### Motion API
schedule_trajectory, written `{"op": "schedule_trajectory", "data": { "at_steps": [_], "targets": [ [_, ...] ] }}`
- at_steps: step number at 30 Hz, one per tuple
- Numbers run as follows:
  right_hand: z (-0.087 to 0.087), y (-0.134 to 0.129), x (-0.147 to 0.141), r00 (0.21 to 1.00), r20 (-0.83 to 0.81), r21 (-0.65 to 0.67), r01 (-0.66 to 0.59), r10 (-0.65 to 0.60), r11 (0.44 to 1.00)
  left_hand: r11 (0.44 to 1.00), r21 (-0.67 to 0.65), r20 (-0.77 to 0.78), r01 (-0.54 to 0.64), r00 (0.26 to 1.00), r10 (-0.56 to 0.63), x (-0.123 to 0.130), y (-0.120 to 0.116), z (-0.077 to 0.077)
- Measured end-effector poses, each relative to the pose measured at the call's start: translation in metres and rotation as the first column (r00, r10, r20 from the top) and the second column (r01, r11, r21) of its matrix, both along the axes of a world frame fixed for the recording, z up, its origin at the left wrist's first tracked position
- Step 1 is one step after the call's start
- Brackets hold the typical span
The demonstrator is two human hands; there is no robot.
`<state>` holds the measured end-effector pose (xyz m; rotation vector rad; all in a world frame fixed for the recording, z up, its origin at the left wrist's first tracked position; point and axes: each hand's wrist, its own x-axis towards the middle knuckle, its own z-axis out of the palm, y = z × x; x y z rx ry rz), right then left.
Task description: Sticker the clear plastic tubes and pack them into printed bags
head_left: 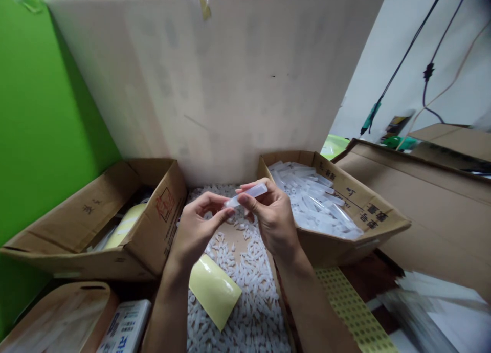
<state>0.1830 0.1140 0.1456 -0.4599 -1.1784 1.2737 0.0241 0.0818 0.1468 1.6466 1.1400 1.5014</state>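
In front of me, my right hand (pixel 270 207) is closed around a short translucent white plastic tube (pixel 253 192), thumb along its near side. The tube tilts, its right end higher. My left hand (pixel 207 212) pinches at the tube's lower left end; whether a separate small piece sits between those fingertips is hidden. Beneath both hands lies a cardboard tray of many small white plastic tips (pixel 261 281). On the tips rests a yellow sheet (pixel 215 291), below my left hand.
On the right, a cardboard box (pixel 378 217) holds many translucent tubes (pixel 310 199). An open cardboard box (pixel 153 230) stands left with yellow sheets inside. A dotted yellow sheet (pixel 353 307) lies by my right forearm. A pale board (pixel 230 87) rises behind; cables hang at right.
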Motion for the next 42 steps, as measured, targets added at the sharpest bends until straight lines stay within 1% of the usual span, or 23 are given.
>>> {"op": "schedule_trajectory", "data": {
  "at_steps": [3,4,6,9,11,13,16,17,19,21,22,24,25,27,29,30,31,32,33,35,36,39,42],
  "targets": [
    [-0.001,0.002,-0.004,0.996,-0.089,-0.053,0.021,-0.025,0.998,0.986,0.113,-0.012,-0.122,0.992,0.124,0.004,0.000,-0.001],
    [0.000,0.002,-0.005,0.994,-0.107,-0.056,0.008,-0.014,0.998,0.987,0.117,-0.033,-0.113,0.993,0.118,0.005,-0.001,-0.001],
    [0.002,0.001,-0.003,0.993,-0.115,-0.047,-0.022,0.017,0.999,0.997,0.073,-0.073,-0.031,0.997,0.037,0.006,-0.002,0.001],
    [0.005,-0.001,-0.001,0.995,-0.063,-0.021,-0.083,0.082,0.996,0.992,-0.062,-0.107,0.106,0.988,-0.113,0.009,-0.004,0.005],
    [0.005,-0.002,0.000,0.993,-0.033,-0.015,-0.115,0.115,0.993,0.987,-0.112,-0.089,0.116,0.988,-0.126,0.012,-0.005,0.007],
    [0.004,-0.003,-0.002,0.995,-0.021,-0.026,-0.101,0.100,0.995,0.994,-0.086,-0.085,0.072,0.993,-0.079,0.015,-0.004,0.007],
    [0.005,-0.004,-0.006,0.999,-0.035,-0.062,-0.010,0.008,0.998,0.991,0.101,-0.176,-0.083,0.979,0.100,0.019,-0.004,0.004],
    [0.007,-0.006,-0.008,0.999,-0.048,-0.074,0.012,-0.016,0.997,0.968,0.203,-0.212,-0.144,0.959,0.187,0.020,-0.005,0.003],
    [0.010,-0.009,-0.011,0.996,-0.083,-0.090,0.027,-0.034,0.996,0.881,0.416,-0.252,-0.225,0.903,0.349,0.022,-0.005,0.001],
    [0.012,-0.012,-0.013,0.992,-0.120,-0.101,0.014,-0.027,0.995,0.793,0.564,-0.270,-0.231,0.856,0.442,0.022,-0.006,0.000],
    [0.012,-0.013,-0.015,0.990,-0.136,-0.107,0.009,-0.024,0.994,0.766,0.603,-0.280,-0.222,0.841,0.464,0.021,-0.006,0.000],
    [0.011,-0.014,-0.017,0.987,-0.154,-0.119,0.017,-0.035,0.993,0.752,0.624,-0.303,-0.210,0.822,0.482,0.018,-0.005,0.001],
    [0.010,-0.013,-0.018,0.987,-0.147,-0.121,0.042,-0.059,0.992,0.767,0.610,-0.324,-0.198,0.821,0.470,0.016,-0.004,0.002],
    [0.008,-0.013,-0.019,0.984,-0.091,-0.110,0.143,-0.153,0.984,0.846,0.510,-0.397,-0.157,0.830,0.393,0.012,-0.001,0.002],
    [0.007,-0.013,-0.018,0.961,0.010,-0.059,0.276,-0.276,0.959,0.949,0.292,-0.518,-0.120,0.814,0.262,0.006,0.000,-0.001],
    [0.008,-0.012,-0.017,0.943,0.057,-0.022,0.328,-0.327,0.944,0.981,0.140,-0.592,-0.134,0.783,0.191,0.003,0.001,-0.004],
    [0.008,-0.012,-0.015,0.928,0.094,0.014,0.361,-0.361,0.932,0.984,-0.027,-0.669,-0.179,0.734,0.115,0.000,0.000,-0.009],
    [0.008,-0.011,-0.014,0.917,0.119,0.044,0.378,-0.380,0.925,0.951,-0.185,-0.742,-0.249,0.670,0.031,-0.004,0.000,-0.015],
    [0.008,-0.010,-0.012,0.913,0.132,0.063,0.381,-0.386,0.922,0.889,-0.316,-0.797,-0.332,0.602,-0.058,-0.009,-0.001,-0.023],
    [0.007,-0.007,-0.009,0.915,0.137,0.066,0.373,-0.379,0.925,0.764,-0.467,-0.836,-0.445,0.503,-0.219,-0.016,0.000,-0.039],
    [0.006,-0.005,-0.007,0.919,0.136,0.058,0.367,-0.371,0.929,0.736,-0.498,-0.833,-0.459,0.488,-0.259,-0.018,0.001,-0.047],
    [0.002,0.000,-0.004,0.924,0.142,0.036,0.353,-0.354,0.935,0.729,-0.545,-0.802,-0.414,0.510,-0.310,-0.020,0.006,-0.064],
    [0.001,0.002,-0.002,0.919,0.155,0.043,0.362,-0.364,0.931,0.728,-0.596,-0.750,-0.339,0.559,-0.353,-0.017,0.011,-0.068]
  ]
}}
